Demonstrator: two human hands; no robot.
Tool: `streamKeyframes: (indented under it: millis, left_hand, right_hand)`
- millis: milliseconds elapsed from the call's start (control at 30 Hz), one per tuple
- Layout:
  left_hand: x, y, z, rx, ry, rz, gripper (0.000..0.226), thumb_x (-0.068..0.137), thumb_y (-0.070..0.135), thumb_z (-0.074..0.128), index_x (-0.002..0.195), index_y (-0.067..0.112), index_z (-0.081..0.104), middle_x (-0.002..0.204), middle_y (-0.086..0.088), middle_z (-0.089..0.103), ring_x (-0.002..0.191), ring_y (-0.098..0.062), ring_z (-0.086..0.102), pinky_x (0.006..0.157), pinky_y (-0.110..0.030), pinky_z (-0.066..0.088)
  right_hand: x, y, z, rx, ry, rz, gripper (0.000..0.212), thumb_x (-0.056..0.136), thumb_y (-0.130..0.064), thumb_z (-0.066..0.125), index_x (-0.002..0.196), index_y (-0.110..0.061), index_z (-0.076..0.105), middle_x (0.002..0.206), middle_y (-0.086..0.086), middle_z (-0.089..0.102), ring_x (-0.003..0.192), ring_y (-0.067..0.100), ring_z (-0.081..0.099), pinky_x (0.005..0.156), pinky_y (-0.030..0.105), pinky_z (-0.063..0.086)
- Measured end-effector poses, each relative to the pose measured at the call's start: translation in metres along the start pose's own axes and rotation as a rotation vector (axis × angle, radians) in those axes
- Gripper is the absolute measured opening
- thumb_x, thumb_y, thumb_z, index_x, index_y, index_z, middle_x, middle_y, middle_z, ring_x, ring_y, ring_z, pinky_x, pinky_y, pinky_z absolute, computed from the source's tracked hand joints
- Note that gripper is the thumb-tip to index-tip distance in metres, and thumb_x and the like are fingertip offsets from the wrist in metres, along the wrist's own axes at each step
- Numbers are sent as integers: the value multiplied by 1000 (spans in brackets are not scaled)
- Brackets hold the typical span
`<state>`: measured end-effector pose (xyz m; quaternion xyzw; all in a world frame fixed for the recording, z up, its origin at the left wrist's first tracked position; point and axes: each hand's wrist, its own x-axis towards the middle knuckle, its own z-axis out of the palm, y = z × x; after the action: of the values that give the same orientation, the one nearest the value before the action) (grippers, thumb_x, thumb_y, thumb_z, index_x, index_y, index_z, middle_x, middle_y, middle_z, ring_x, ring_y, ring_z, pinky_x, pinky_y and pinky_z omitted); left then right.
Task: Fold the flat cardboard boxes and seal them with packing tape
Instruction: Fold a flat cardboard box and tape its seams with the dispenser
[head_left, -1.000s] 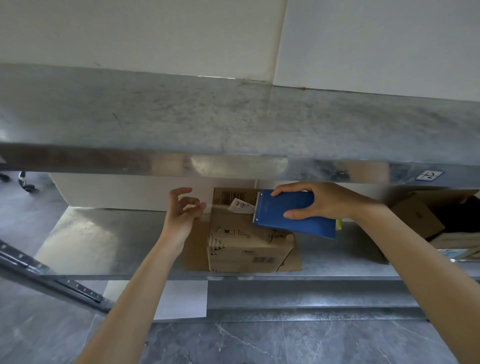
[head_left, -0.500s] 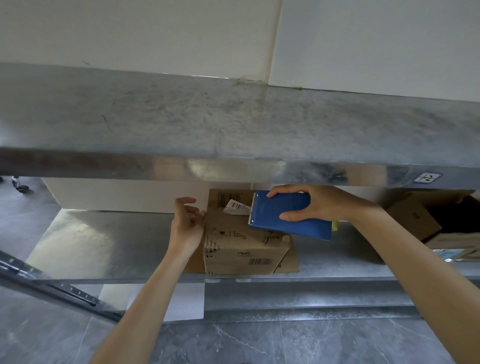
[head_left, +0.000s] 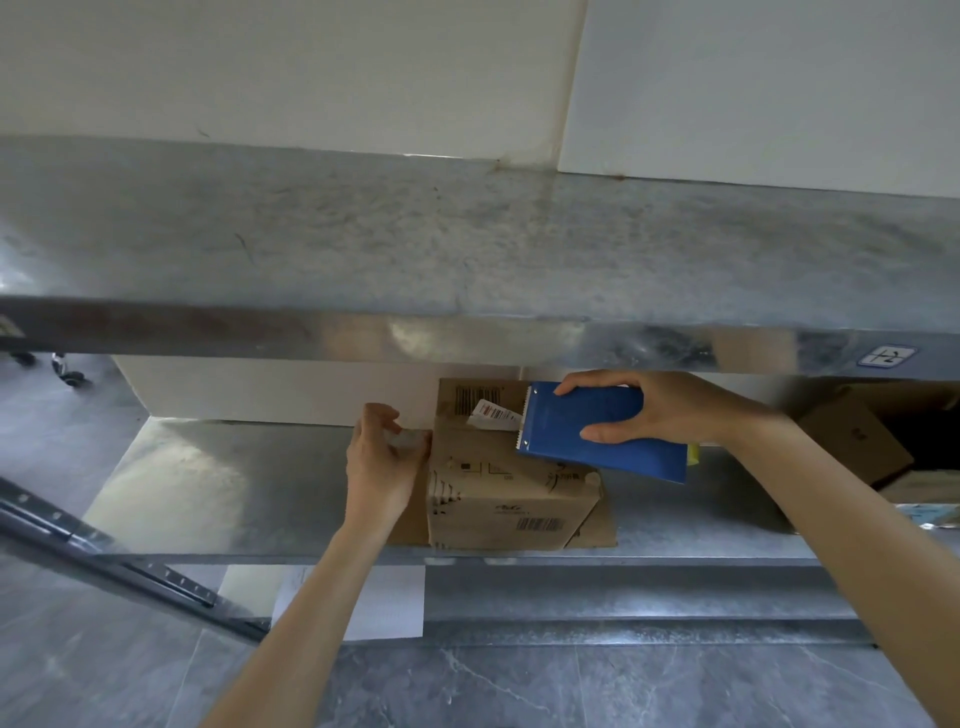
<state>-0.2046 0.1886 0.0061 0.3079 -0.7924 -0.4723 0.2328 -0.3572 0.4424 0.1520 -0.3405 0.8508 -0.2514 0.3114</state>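
My right hand (head_left: 670, 410) grips the tape dispenser (head_left: 597, 439); my left hand (head_left: 382, 460) pinches tape (head_left: 413, 441) against the box (head_left: 506, 493), centre frame. It looks light and stiff; I'd hold its corners.

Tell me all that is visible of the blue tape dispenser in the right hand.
The blue tape dispenser is a flat, plastic-looking blue body with a toothed edge at its left end and something yellow at its right end. The right hand grips it, tilted, over the cardboard box on the metal shelf.
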Motion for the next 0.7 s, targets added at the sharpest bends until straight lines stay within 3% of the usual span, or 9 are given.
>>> streamKeyframes:
  millis: [67,133,233,333,433,500,567,633,700]
  left_hand:
    - [-5,-6,1,-3,-8,-13,36,83,29,74,107,22,49,100,0,60,79,-26,59,70,-40,50]
    - [-7,-5,0,-2,-9,-16,35,82,30,74,106,22,49,98,1,59,79,-27,59,69,-41,50]
    - [-4,-3,-4,73,-37,-11,38,81,34,73,107,20,49,100,3,57,85,-25,57,70,-33,40]
    - [-4,6,-14,128,18,42,33,84,24,75,108,18,53,107,4,57,93,-20,57,67,-21,36]
    - [-8,32,-16,177,14,293,30,88,20,70,116,17,61,118,4,62,111,-18,56,89,-27,40]
    - [-12,51,-10,251,-110,432,44,87,29,63,128,17,60,134,2,59,128,-17,49,105,-30,33]
    - [-21,65,-1,330,-339,482,67,83,38,55,147,19,45,155,3,40,146,-14,29,120,-28,15]
    - [-28,67,12,434,-499,500,83,82,46,49,157,19,25,165,3,19,153,-10,5,124,-29,-2]
    - [-30,62,21,563,-520,530,91,79,58,39,159,21,15,167,4,10,153,-8,-4,125,-33,-6]
  right_hand:
    - [-1,-1,0,-6,-6,0,44,78,-57,71,115,-68,52,128,-31,54,97,-1,62,79,20,55]
    - [-1,-1,0,-6,4,5,44,78,-56,71,115,-68,51,126,-33,54,95,-3,62,77,17,55]
    - [-2,0,2,-3,18,11,43,79,-53,73,115,-68,52,122,-34,54,96,-2,62,80,20,55]
    - [-3,0,3,1,36,8,43,79,-52,74,114,-67,54,120,-34,56,97,-3,61,82,21,55]
    - [-2,2,4,5,51,-5,43,78,-52,75,114,-66,55,122,-35,55,101,-5,59,88,24,55]
    - [-3,2,4,-4,57,-14,43,79,-50,75,115,-65,56,124,-37,54,102,-6,58,90,24,54]
    - [-3,1,5,-6,62,-27,44,80,-48,75,116,-64,56,125,-37,53,103,-7,58,89,21,53]
    - [-3,1,5,2,67,-37,43,80,-48,75,116,-63,57,126,-37,53,106,-6,57,90,20,52]
    - [-3,2,5,2,64,-43,43,80,-49,74,118,-62,57,126,-35,54,106,-4,58,90,20,52]
